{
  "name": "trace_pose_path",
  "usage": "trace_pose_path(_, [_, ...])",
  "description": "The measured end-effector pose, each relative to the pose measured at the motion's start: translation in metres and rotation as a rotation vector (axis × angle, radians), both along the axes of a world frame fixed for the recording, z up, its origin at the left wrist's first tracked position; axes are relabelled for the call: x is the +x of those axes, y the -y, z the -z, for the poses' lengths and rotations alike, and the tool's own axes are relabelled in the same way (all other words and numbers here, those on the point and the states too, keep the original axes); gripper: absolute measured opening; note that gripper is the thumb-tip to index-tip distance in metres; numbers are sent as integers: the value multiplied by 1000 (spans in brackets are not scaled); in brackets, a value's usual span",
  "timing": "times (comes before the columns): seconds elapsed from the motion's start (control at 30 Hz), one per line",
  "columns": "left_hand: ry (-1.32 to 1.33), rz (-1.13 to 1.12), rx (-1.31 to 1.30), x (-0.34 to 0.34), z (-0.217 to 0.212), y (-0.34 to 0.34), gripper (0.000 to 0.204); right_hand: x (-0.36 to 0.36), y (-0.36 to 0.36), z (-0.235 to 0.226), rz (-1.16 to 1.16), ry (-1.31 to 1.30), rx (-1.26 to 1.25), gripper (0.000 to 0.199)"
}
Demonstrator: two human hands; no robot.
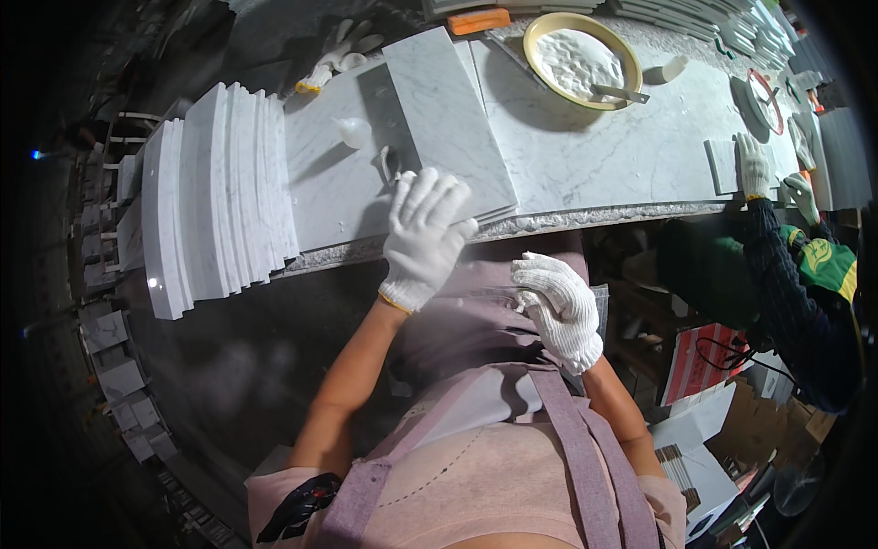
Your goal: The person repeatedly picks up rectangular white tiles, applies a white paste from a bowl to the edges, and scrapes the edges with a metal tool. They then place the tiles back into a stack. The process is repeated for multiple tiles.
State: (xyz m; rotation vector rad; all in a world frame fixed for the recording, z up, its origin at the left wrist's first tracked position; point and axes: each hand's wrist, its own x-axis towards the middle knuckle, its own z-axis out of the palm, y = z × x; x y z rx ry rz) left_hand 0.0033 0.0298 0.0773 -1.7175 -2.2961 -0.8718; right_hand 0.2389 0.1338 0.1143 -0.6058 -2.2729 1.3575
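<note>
My left hand [425,238], in a white knit glove, lies flat with its fingers spread on the near corner of a white marble tile [448,119] that rests on the marble worktop [585,165]. My right hand [560,309], also gloved, hangs below the worktop's edge in front of my apron, fingers curled, holding nothing that I can see. A small dark tool [388,165] lies on the worktop just left of the tile.
A stack of white marble tiles [215,197] stands on edge at the left. A yellow bowl [583,60] of white paste with a trowel sits at the back. Another person's gloved hands [754,166] hold a tile at the right. Boxes lie on the floor.
</note>
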Motion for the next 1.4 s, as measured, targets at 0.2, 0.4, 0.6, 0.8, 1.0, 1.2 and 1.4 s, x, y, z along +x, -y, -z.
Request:
trace_pose_path(0.2, [4, -90, -81, -1, 6, -16, 61, -2, 0, -11, 99, -66, -193, 27])
trace_pose_path(0.4, [-39, -122, 30, -29, 7, -34, 60, 5, -4, -16, 125, -4, -226, 33])
trace_pose_path(0.6, [-86, 258, -9, -22, 6, -5, 51, 5, -18, -16, 234, 25, -636, 32])
trace_pose_path(0.8, [-125, 130, -115, -29, 5, -3, 61, -4, -32, -24, 290, 96, -594, 34])
trace_pose_path(1.0, [-90, -6, -105, -35, 7, 0, 67, -5, -50, -6, 335, 86, -680, 29])
trace_pose_path(1.2, [-154, 78, -45, -34, 12, 2, 66, -31, -71, 10, 214, 126, -511, 31])
trace_pose_path(1.4, [-89, 143, -93, -33, 12, 4, 70, -78, -84, 1, 8, 133, -356, 31])
